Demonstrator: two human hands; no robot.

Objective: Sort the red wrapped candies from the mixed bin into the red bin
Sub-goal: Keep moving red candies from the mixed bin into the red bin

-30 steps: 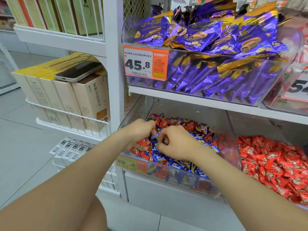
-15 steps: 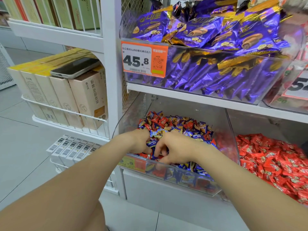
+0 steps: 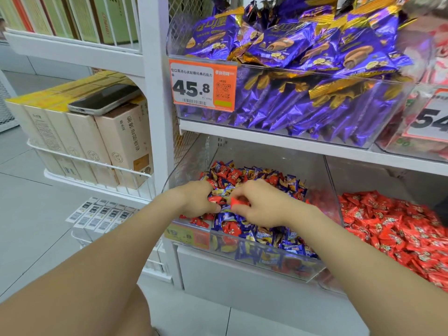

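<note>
The clear mixed bin (image 3: pixel 266 259) on the lower shelf holds a heap of red and blue wrapped candies (image 3: pixel 257 177). Both of my hands are inside it, close together near its front. My right hand (image 3: pixel 263 206) pinches a red wrapped candy (image 3: pixel 238 202) between thumb and fingers. My left hand (image 3: pixel 197 198) has its fingers curled round red candies (image 3: pixel 214 198) at its fingertips. To the right, past a clear divider, the red bin (image 3: pixel 335 207) is filled with red wrapped candies (image 3: pixel 400 226).
Above, a clear bin of purple chocolate packs (image 3: pixel 291 76) carries an orange 45.8 price tag (image 3: pixel 202 84). Left of the white shelf post (image 3: pixel 156 93), a wire rack holds beige boxes (image 3: pixel 116 139) with a phone (image 3: pixel 104 99) lying on top. Grey tiled floor lies below.
Both hands dipped lower into the front of the mixed bin, then rose a little. A red candy now shows pinched in my right hand's fingers.
</note>
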